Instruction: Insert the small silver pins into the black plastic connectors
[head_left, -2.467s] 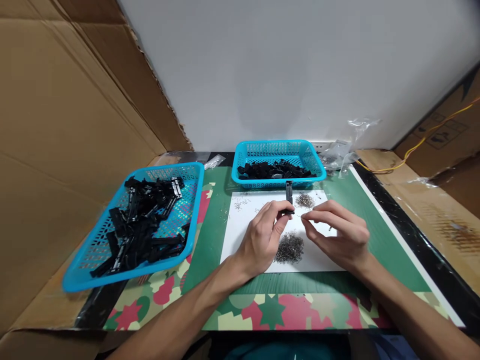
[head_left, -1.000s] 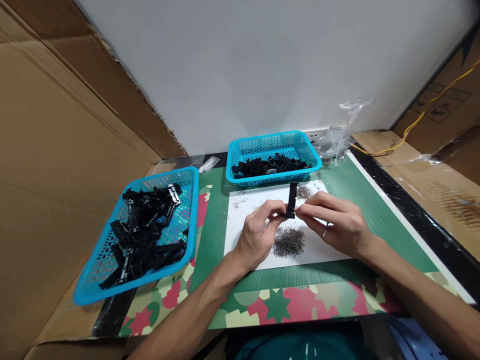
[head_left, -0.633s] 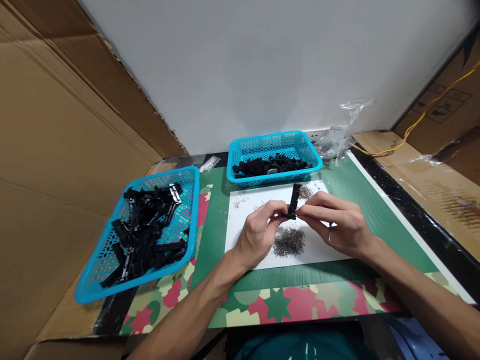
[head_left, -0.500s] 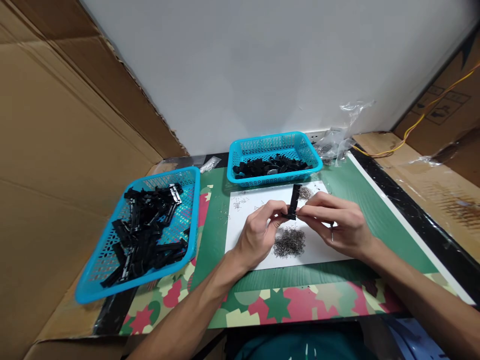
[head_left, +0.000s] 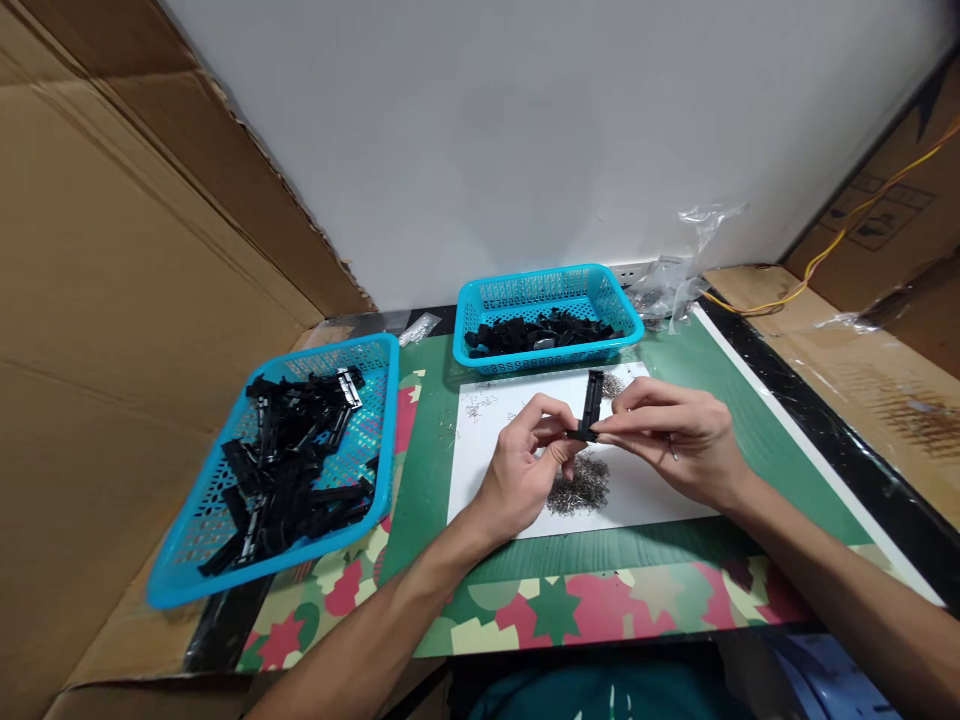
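Note:
Above a white sheet (head_left: 480,470), my left hand (head_left: 525,465) pinches a slim black plastic part (head_left: 592,402) near its lower end. The part stands nearly upright, with a short crosspiece at its foot. Fingertips of my right hand (head_left: 679,435) close on the part's lower right side; whether a small piece sits between them is hidden. A thin metal rod (head_left: 673,449) sticks out under my right fingers, its other end out of sight in the hand. Below the hands lies a heap of tiny wire pieces (head_left: 581,487), and a smaller pile (head_left: 612,385) lies behind them.
A blue basket (head_left: 390,430) of long black parts stands at the left. Another blue basket (head_left: 547,357) with smaller black parts is at the back. Clear plastic bags (head_left: 667,285) lie right of it, near a yellow cable (head_left: 814,262). Cardboard (head_left: 150,270) walls the left side.
The black part has turned in my fingers, so a grooved face now shows. My left fingers have shifted their grip, and the rod under my right fingers has tilted.

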